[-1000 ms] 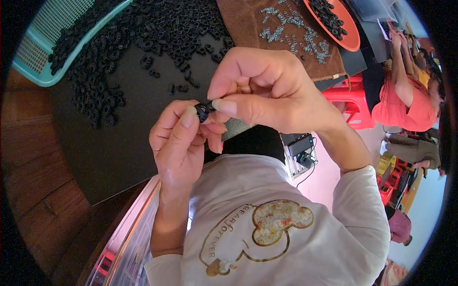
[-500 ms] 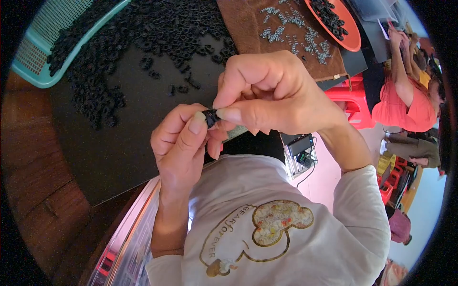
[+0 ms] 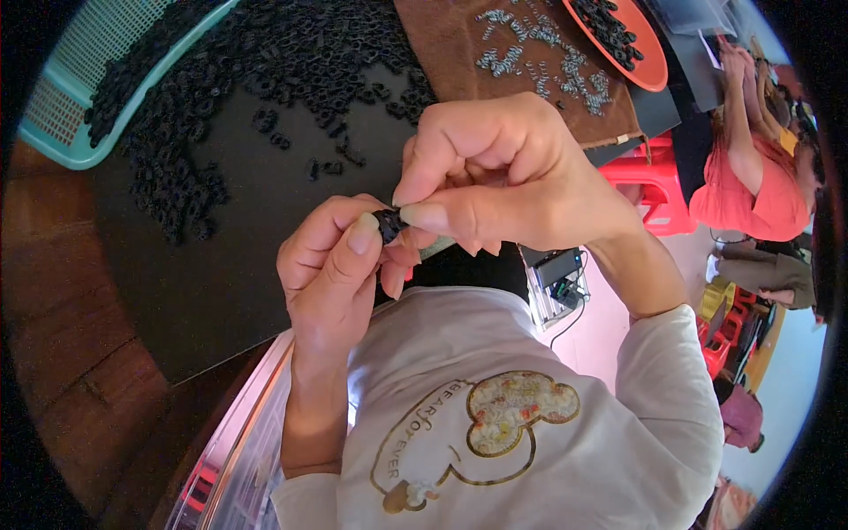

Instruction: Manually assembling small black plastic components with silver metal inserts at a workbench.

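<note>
Between my hands is a small black plastic part (image 3: 389,224), held in front of my chest near the table's edge. My left hand (image 3: 329,256) pinches it between thumb and fingertips. From the right, the thumb and index finger of my right hand (image 3: 499,181) close on its other end; fingertips cover much of it, so its exact kind is hidden. Beyond my hands, a heap of similar small black parts (image 3: 300,53) spreads over the dark table mat (image 3: 247,291). Small metal springs (image 3: 548,44) lie scattered on a brown cloth (image 3: 442,44).
A teal plastic basket (image 3: 62,146) lies tipped at the far left, black parts spilling from it. At the far right an orange plate (image 3: 652,75) holds more black parts. Red stools (image 3: 658,190) and people (image 3: 751,185) are off to the right. A small black device (image 3: 558,267) sits beside me.
Both hands keep their pinch around the black part, which has turned slightly between the fingertips. The view has shifted a little; nothing on the table has visibly moved otherwise.
</note>
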Available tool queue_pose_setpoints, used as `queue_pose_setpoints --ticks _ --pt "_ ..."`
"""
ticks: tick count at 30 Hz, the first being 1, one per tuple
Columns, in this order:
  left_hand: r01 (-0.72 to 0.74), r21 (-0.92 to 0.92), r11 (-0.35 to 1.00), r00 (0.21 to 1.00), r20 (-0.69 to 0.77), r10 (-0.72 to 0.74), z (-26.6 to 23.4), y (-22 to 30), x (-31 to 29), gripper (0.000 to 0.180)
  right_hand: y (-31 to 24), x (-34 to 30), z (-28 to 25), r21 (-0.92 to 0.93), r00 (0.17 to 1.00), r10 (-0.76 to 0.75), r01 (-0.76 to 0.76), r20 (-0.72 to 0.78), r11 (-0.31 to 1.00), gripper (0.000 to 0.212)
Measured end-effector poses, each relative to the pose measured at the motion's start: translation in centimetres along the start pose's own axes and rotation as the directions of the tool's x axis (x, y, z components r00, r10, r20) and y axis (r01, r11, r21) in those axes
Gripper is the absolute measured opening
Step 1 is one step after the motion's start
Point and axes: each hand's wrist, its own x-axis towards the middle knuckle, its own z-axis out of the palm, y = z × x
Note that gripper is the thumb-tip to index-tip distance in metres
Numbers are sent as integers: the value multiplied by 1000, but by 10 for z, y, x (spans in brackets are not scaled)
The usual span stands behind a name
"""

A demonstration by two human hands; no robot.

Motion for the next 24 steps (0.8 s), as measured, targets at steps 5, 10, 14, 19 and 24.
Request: queue_pose_setpoints --ticks 5,10,14,19,24 --pt "2 22 1000 1000 -19 -1 4 2 0 25 0 0 0 -5 1000 -12 12 -11 1000 1" --pt "17 23 1000 999 -36 -16 5 4 1 25 0 0 0 2 1000 13 -13 -19 1000 1" --pt "9 28 1000 999 -38 -8 6 4 0 25 1 0 0 22 1000 7 -7 -20 1000 2" --pt "-1 21 1000 1000 -20 1 4 4 1 24 -1 0 2 27 999 -31 32 -33 999 1" --pt "33 23 999 998 -53 -32 6 7 0 24 -3 1 3 29 1000 -8 8 -23 1000 1"
